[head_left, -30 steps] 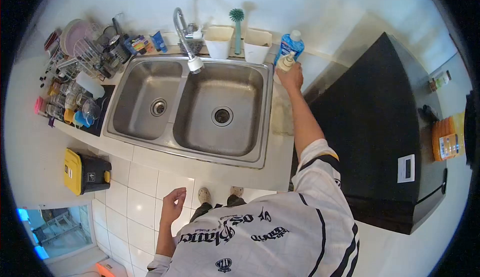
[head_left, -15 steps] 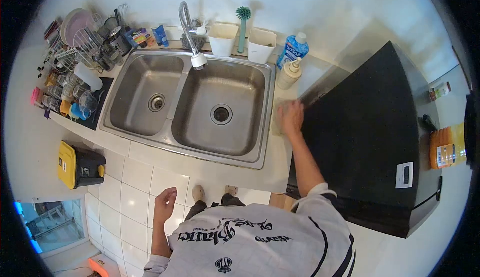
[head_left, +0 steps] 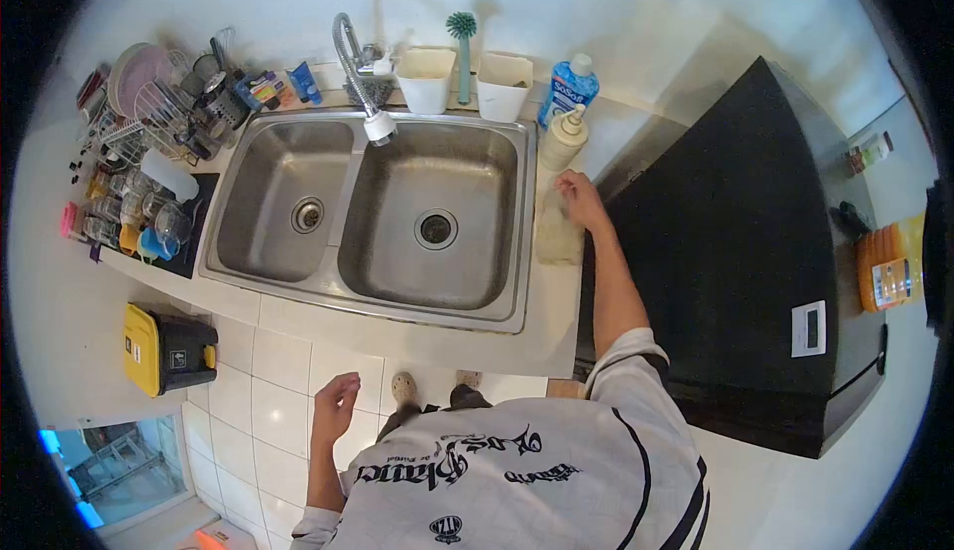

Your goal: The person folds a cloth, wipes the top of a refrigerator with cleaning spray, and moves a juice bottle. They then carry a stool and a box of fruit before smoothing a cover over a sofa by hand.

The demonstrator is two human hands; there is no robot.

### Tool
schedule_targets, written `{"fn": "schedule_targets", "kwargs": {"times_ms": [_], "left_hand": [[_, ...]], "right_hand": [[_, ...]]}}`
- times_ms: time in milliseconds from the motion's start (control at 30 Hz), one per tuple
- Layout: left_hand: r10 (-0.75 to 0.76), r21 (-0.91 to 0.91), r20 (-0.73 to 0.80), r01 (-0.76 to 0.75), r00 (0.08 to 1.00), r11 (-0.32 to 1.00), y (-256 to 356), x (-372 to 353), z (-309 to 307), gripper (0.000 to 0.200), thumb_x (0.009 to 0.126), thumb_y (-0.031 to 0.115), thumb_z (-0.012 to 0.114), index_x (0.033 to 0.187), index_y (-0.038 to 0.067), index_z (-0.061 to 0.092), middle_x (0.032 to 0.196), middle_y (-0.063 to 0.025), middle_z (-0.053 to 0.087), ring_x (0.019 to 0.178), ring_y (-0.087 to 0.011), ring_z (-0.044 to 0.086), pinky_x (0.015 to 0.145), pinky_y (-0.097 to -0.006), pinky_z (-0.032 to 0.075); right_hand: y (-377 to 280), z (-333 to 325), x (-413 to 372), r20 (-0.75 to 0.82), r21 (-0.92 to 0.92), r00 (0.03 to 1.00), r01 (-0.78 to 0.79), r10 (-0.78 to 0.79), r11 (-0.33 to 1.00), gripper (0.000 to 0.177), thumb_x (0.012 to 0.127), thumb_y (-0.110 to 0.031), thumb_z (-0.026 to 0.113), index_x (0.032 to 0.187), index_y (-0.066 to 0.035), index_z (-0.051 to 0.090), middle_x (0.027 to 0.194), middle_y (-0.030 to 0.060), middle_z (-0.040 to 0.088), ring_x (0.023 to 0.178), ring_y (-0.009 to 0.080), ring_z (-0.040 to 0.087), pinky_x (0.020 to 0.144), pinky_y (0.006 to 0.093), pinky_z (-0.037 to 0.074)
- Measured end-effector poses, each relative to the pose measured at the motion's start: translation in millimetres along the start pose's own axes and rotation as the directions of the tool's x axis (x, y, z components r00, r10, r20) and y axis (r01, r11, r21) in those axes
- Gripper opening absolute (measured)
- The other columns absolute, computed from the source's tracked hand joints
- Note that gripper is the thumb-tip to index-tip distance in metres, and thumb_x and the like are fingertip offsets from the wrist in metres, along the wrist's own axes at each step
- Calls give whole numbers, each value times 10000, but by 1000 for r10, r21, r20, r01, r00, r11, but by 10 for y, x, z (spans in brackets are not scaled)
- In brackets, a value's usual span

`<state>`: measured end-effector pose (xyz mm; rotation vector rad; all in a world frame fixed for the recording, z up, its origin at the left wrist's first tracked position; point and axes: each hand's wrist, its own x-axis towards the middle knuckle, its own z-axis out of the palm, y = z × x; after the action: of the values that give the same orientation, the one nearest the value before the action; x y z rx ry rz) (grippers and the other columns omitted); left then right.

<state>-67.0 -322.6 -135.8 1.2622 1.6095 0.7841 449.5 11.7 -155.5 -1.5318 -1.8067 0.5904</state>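
Note:
A pale yellowish cloth (head_left: 558, 240) lies flat on the strip of counter between the sink and the black refrigerator. My right hand (head_left: 582, 200) is at its upper end, fingers bent and pressed together on the cloth's far edge. Just beyond the fingertips stands a cream pump bottle (head_left: 564, 140), with a blue soap bottle (head_left: 569, 93) behind it. My left hand (head_left: 335, 406) hangs over the floor in front of the counter, its fingers loosely curled together, with nothing visible in them.
The double-bowl steel sink (head_left: 528, 252) has a flexible faucet (head_left: 350, 58) above. Two white containers (head_left: 504, 98) and a green brush (head_left: 463, 63) stand behind it. Dish rack (head_left: 129, 138) and glasses crowd the left. The refrigerator (head_left: 715, 252) borders the right; a bin (head_left: 174, 351) stands below.
My right hand has slid away from me along the cloth to its far end, uncovering the near part. My left hand stays loosely curled at my side. The camera view has shifted slightly.

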Motion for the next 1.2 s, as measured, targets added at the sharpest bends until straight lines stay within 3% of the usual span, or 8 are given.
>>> {"fn": "schedule_targets", "kwargs": {"times_ms": [100,400,500,833,900,967,1033,1200], "left_hand": [[-55,-60,1,55,998,997,-65,-87,10,234,937,137,573,1105,-16,630,945,-100,689,888,-155,657,785,-291,530],[-28,-101,10,29,1000,994,-118,-34,78,230,928,131,590,1103,-14,629,941,-96,688,882,-141,651,762,-268,522],[-6,-91,32,9,999,996,-122,-27,72,235,927,127,592,1104,-23,625,942,-98,687,882,-143,651,760,-266,521],[17,3,150,-17,989,1000,107,154,150,226,937,101,568,1112,-33,617,973,-102,683,924,-160,646,812,-280,513],[56,-81,211,-39,976,996,262,212,222,227,932,92,569,1119,-29,616,999,-108,680,938,-167,645,833,-290,513],[107,-132,258,-75,960,988,473,279,391,233,926,86,574,1127,-25,614,1021,-116,676,944,-176,646,848,-298,512],[169,-134,309,-133,936,982,777,407,597,243,917,82,583,1135,-22,612,1038,-126,672,944,-187,648,858,-302,510],[604,-22,54,-604,795,797,1871,649,1113,285,899,88,618,1171,16,580,1149,-126,607,1040,-179,594,823,-291,504]], "right_hand": [[94,-20,66,187,235,979,-126,82,964,152,858,-37,558,999,-51,614,953,148,606,923,304,597,828,370,473],[-605,345,-560,-258,-518,966,-171,38,838,424,880,-230,576,1269,-62,552,1360,183,455,1243,398,412,1051,477,322],[-488,595,-856,-114,-697,993,-80,-1,713,531,940,-314,472,1400,-55,410,1486,219,286,1368,457,214,1132,519,159],[-242,655,-794,-68,-670,998,-41,-7,742,415,946,-186,443,1327,-25,478,1394,227,432,1311,406,370,1105,452,277],[-565,383,-950,-74,-177,935,-355,348,918,387,934,-159,469,1297,-29,501,1335,205,495,1234,370,464,1036,444,379],[-835,275,-1143,19,500,841,-477,541,723,371,927,-161,502,1274,-32,521,1276,174,552,1164,332,537,974,432,451],[-959,315,-1422,116,979,789,-194,603,66,368,924,-191,539,1257,-34,537,1215,134,604,1103,292,589,921,415,495],[-2046,52,-1917,431,878,823,-287,371,-384,436,901,-224,571,1289,-33,513,1261,106,569,1141,233,563,944,397,476]]}}
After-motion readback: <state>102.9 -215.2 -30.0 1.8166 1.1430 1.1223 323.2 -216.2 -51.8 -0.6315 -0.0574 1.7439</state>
